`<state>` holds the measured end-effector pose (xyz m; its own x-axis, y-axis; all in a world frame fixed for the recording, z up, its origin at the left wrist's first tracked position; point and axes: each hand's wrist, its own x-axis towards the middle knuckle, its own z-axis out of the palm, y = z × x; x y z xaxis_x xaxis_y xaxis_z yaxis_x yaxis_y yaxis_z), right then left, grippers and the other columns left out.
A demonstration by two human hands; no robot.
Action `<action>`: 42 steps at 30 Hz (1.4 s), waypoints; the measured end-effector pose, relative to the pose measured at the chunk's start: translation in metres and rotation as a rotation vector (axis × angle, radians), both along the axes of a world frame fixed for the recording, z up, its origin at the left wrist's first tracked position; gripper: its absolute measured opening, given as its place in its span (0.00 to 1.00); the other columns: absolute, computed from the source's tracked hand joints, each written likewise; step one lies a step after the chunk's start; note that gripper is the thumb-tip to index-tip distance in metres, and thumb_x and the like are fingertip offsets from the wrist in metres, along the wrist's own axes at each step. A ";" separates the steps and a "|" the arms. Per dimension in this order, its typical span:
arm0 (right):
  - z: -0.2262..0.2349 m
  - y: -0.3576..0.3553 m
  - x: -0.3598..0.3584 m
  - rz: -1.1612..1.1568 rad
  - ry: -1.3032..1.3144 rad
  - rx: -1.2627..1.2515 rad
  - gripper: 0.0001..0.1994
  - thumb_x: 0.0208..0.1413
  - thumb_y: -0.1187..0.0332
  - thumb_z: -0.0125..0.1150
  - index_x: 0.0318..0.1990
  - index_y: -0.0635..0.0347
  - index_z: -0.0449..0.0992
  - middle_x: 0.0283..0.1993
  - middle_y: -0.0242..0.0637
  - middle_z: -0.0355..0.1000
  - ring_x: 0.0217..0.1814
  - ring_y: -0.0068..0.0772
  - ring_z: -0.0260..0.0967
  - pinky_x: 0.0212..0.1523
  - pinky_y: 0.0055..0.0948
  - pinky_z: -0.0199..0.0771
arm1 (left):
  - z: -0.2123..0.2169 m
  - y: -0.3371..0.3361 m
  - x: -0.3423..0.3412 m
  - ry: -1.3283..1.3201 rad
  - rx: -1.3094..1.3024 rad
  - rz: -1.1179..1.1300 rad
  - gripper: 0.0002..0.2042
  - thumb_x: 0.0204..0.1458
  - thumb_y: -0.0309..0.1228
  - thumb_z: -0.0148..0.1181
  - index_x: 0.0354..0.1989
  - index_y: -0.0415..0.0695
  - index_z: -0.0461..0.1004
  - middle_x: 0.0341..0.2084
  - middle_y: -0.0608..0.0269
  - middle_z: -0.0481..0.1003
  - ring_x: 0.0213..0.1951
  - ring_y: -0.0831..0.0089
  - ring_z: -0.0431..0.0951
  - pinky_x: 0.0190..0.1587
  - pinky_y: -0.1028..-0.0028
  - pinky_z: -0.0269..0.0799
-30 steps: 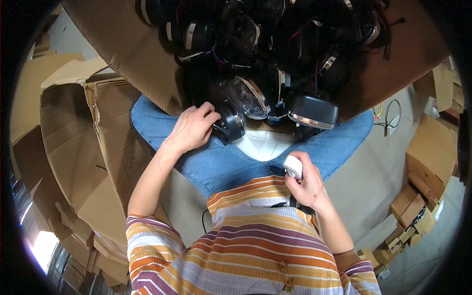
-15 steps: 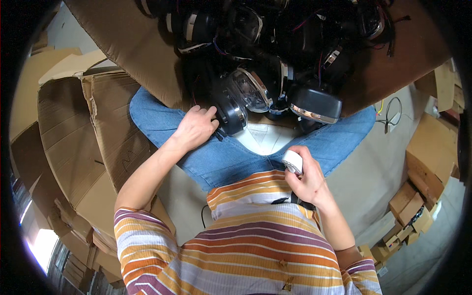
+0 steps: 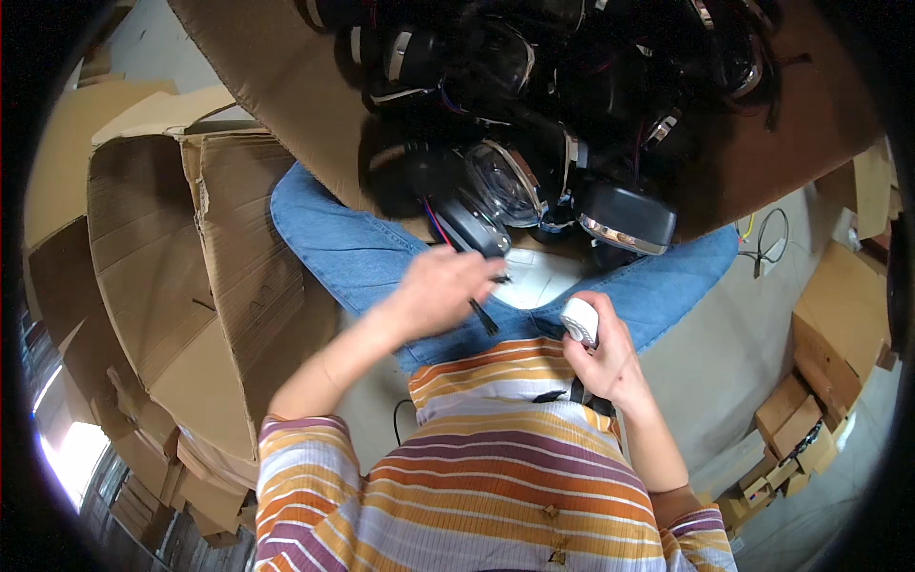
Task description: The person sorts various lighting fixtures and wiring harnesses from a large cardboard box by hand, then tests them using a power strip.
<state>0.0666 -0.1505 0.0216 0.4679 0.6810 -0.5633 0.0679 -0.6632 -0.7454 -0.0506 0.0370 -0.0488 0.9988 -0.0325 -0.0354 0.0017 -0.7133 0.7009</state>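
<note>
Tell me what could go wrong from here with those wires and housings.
The left hand appears to grip the red and blue wires; a hard tug might strain them. The right hand is wrapped around a white handheld device, so it may not be free to steady the black housing if that shifts. The clear-lensed unit lies close beside that housing and could get scuffed.

Top (image 3: 515, 477), 6 o'clock of view: ribbed, striped in orange, mustard, plum, pale lilac and white. Sleeves (image 3: 310, 467), 7 o'clock and between 4 and 5: matching, elbow-length. Trousers (image 3: 329, 234), 10 to 3 o'clock: blue denim. Left hand (image 3: 440, 288), right hand (image 3: 607, 355): bare.
</note>
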 end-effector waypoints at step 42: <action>0.004 -0.053 0.010 -0.178 0.225 -0.003 0.16 0.36 0.79 0.49 0.38 0.61 0.61 0.29 0.28 0.60 0.30 0.18 0.57 0.30 0.18 0.60 | 0.006 -0.085 0.031 0.187 -0.918 -0.151 0.07 0.33 0.21 0.48 0.24 0.41 0.70 0.17 0.57 0.69 0.22 0.63 0.71 0.25 0.70 0.63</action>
